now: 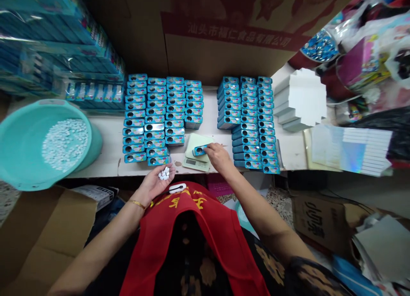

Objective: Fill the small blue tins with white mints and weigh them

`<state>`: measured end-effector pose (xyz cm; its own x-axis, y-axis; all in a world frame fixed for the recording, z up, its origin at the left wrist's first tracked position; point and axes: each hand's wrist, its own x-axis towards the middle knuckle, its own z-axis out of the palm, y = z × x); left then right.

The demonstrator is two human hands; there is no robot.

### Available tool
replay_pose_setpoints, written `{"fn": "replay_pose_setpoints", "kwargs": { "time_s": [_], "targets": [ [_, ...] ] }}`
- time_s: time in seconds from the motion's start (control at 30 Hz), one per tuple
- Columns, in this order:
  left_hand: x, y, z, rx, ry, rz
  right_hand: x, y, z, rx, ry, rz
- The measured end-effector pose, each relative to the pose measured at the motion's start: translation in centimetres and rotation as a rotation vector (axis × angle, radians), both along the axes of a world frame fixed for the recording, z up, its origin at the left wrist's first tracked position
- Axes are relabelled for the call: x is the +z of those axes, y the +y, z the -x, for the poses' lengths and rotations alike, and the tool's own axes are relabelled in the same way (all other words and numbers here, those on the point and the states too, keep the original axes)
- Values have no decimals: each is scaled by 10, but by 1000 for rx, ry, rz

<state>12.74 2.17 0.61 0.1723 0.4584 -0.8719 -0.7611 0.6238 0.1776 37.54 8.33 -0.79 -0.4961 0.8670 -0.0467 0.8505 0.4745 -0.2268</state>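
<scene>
My left hand (150, 186) is palm up and cupped around a small heap of white candies (164, 174), just off the table's front edge. With its fingertips my right hand (220, 158) grips one end of a small blue tin (200, 150), which has a dark round opening on top. The tin is over the pale green kitchen scale (202, 139); I cannot tell whether it rests on it. Rows of similar blue tins (155, 104) stand left of the scale, and more blue tins (253, 112) stand on its right.
A turquoise basin (92, 133) with loose white candies stands at the left, beside plastic-wrapped blue packs (92, 91). Behind the tins rises a large cardboard box (198, 61). On the right are stacked white cartons (301, 99), sticker sheets (352, 148) and a tub of blue wrapped pieces (320, 46).
</scene>
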Motion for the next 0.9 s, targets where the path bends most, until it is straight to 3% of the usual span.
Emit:
{"fn": "replay_pose_setpoints", "kwargs": {
  "time_s": [0.2, 0.43, 0.67, 0.8, 0.9],
  "targets": [
    [-1, 0, -2, -32, -22, -28, -2, 2, 11, 47, 151, 25],
    [2, 11, -17, -132, -47, -84, 14, -19, 29, -115, 456, 27],
    [-2, -5, -23, -153, -131, -46, 27, -60, 83, 237, 114, 129],
    [-6, -18, -17, -191, -120, 2, 22, -67, 85, 379, 99, 137],
    [-6, -19, -16, -193, -135, 6, 19, -69, 82, 399, 128, 137]
  ]
}}
